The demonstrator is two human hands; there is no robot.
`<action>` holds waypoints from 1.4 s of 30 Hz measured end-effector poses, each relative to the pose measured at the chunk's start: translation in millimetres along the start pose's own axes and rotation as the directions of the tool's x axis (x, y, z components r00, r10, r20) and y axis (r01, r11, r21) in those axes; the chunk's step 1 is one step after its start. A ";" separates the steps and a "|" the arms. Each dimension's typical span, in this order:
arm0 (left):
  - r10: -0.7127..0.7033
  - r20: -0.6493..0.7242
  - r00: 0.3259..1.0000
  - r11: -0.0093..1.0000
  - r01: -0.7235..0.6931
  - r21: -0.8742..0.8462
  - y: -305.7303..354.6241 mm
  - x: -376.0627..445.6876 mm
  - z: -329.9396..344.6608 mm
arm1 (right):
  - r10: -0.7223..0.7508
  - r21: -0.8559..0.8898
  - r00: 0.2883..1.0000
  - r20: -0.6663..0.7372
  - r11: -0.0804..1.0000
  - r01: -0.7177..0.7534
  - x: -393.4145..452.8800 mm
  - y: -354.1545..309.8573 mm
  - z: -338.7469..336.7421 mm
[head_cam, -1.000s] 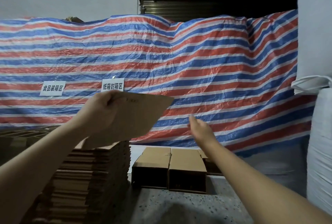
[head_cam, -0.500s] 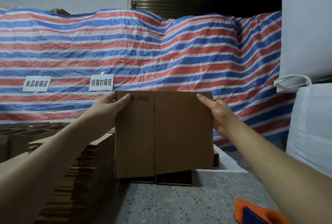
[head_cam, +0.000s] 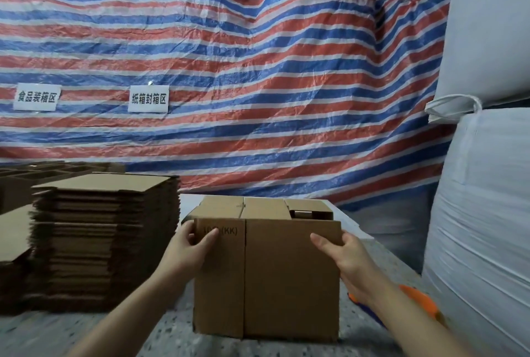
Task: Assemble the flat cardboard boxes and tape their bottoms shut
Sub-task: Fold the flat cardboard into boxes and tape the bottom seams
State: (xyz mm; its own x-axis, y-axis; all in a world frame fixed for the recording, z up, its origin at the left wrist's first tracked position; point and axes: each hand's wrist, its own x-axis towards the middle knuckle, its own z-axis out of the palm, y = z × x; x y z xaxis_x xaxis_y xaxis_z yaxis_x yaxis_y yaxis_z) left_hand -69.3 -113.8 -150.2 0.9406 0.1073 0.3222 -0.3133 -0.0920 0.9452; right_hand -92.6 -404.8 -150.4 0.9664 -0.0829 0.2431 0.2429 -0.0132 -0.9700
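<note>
We face one striped tarp (head_cam: 258,84) in red, blue and white, bearing two white paper signs (head_cam: 148,98). At the right, two white bulk sacks (head_cam: 481,213) are stacked. To our left stand two stacks of flat cardboard (head_cam: 106,239), the nearer one cut off by the frame edge. Behind our work sit three assembled boxes (head_cam: 243,207) in a row. We hold one flat cardboard box (head_cam: 266,279) upright on the speckled tabletop (head_cam: 129,328); it is plain brown, creased down the middle, printed "(KK)". Our left hand (head_cam: 190,250) pinches its upper left corner; our right hand (head_cam: 344,256) grips its right edge. One orange tool (head_cam: 421,299) lies partly hidden behind our right forearm.
</note>
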 end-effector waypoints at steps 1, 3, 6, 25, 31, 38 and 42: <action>-0.005 -0.008 1.000 1.000 0.005 -0.027 -2.9 -2.6 1.3 | 0.008 0.015 1.000 -0.005 1.000 -0.008 -2.2 3.9 -0.8; -0.002 -0.029 1.000 0.999 0.000 -0.051 -3.7 -4.7 4.2 | 0.009 0.013 1.000 -0.004 1.000 -0.008 -4.2 5.3 -3.8; 0.006 -0.041 0.999 1.000 -0.007 -0.025 1.2 -4.7 6.1 | -0.003 -0.033 1.000 0.007 0.999 0.003 -4.6 -1.2 -7.5; -0.311 -0.129 0.942 0.948 0.297 -0.116 22.0 -12.2 24.9 | 0.125 0.096 0.980 0.153 0.985 -0.140 2.8 -22.3 -2.7; -0.295 -0.090 0.951 0.947 0.279 -0.161 21.7 -7.0 28.7 | 0.108 0.076 0.993 0.049 0.991 -0.112 -6.4 -24.7 9.2; -0.225 0.253 0.941 0.918 0.292 -0.268 23.5 -8.0 18.1 | 0.045 -0.011 0.994 -0.099 0.999 -0.046 -31.2 -19.3 38.1; -0.247 0.305 0.920 0.896 0.337 -0.290 17.3 -14.2 16.6 | 0.087 0.037 0.992 -0.095 0.996 -0.084 -42.1 -6.9 47.8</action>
State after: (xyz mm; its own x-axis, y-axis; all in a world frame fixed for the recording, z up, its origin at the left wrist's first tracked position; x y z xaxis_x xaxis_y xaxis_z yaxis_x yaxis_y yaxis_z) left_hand -86.0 -133.4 -139.2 0.9824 -0.1807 0.0468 -0.0020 0.2409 0.9705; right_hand -131.0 -353.6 -153.5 0.9716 -0.1778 0.1560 0.1639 0.0307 -0.9860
